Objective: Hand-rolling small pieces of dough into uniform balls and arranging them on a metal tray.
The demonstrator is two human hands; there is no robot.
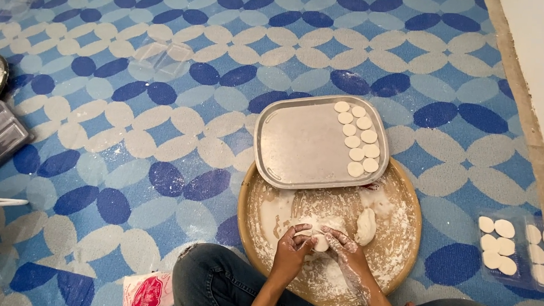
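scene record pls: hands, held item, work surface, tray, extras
left hand: floury, cupping a small dough piece
right hand: floury, pressing the same piece
work surface: round floured board, dough lump on it
tray: grey, overlaps board's far edge, dough discs along right side
extras: clear container of discs at right, on patterned blue mat

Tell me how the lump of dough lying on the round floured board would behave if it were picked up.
The dough lump would probably sag and stretch: it looks soft and rounded. It is likely tacky, though the flour coating the round board may lessen sticking. It seems unlikely to roll, since it lies slumped and elongated.
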